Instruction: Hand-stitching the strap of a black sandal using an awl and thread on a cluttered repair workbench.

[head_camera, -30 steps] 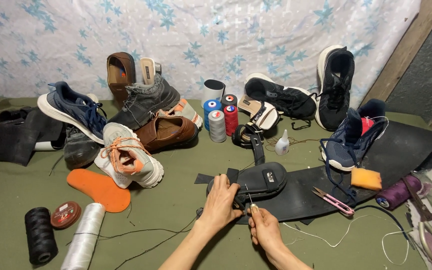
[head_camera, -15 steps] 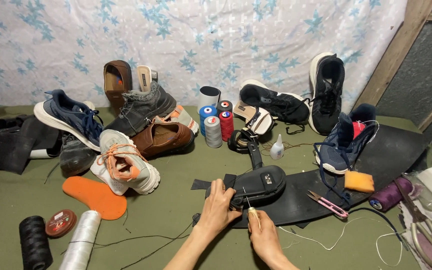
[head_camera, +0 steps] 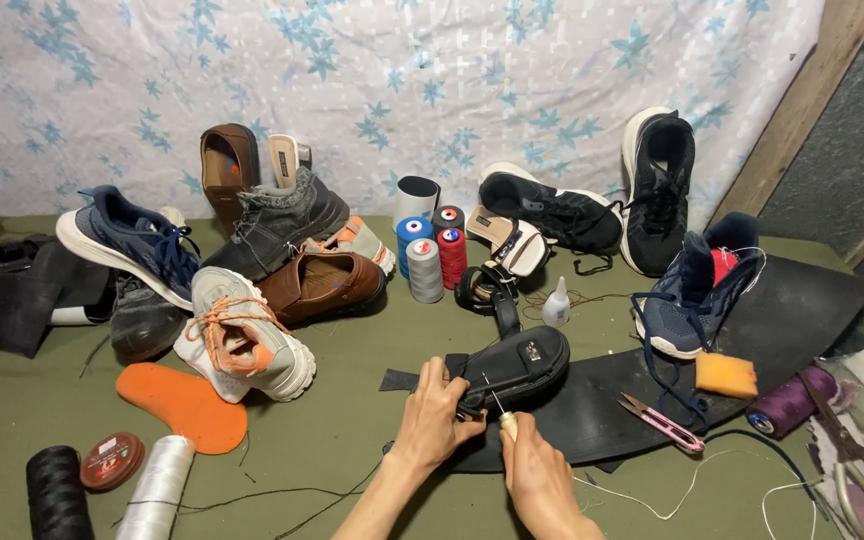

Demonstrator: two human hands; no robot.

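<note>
Olive cloth floor, strewn with shoes. Black leather sandal (head_camera: 512, 368) is gripped by left hand (head_camera: 432, 420); a pale-handled awl (head_camera: 505, 422) is clenched in right hand (head_camera: 535, 475) against its edge.

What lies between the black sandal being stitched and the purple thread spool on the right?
In the head view, pink thread snips lie on the black rubber sheet between sandal and spool.

I sit at an olive-green cloth floor (head_camera: 352, 440). At ten o'clock a heap of shoes (head_camera: 242, 270) lies on it, with an orange insole (head_camera: 187, 405) just below. At twelve stand thread cones (head_camera: 427, 255). A black rubber sheet (head_camera: 752, 340) spreads toward three o'clock. At eight lie a black spool (head_camera: 57, 490) and a white spool (head_camera: 157, 490).
</note>
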